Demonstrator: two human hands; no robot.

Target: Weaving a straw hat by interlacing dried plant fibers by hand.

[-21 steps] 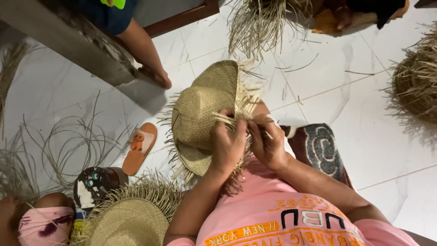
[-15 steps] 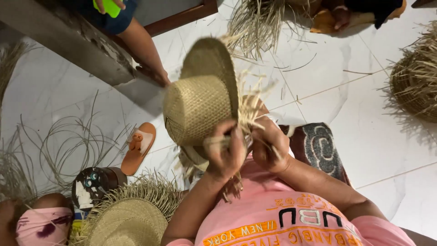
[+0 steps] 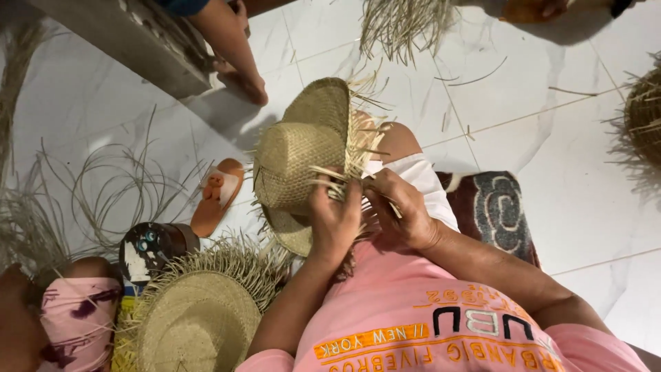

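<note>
1. Two hats crowd us: a finished hat (image 3: 200, 324) lies low left, and a sandal (image 3: 217, 196) rests on the white floor (image 3: 564, 207), which opens out to the right.
2. Our straw hat (image 3: 303, 151) sits above the lap, its crown tightly woven and its brim edge frayed.
3. Our left hand (image 3: 335, 219) and right hand (image 3: 407, 210) both pinch loose brim strands.

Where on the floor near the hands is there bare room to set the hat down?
Bare white tile floor lies right of the woven straw hat that both hands hold, between the dark patterned mat and the loose straw bundle at the top. The left side is crowded: an orange sandal, curled straw strands and a second fringed straw hat.
</note>
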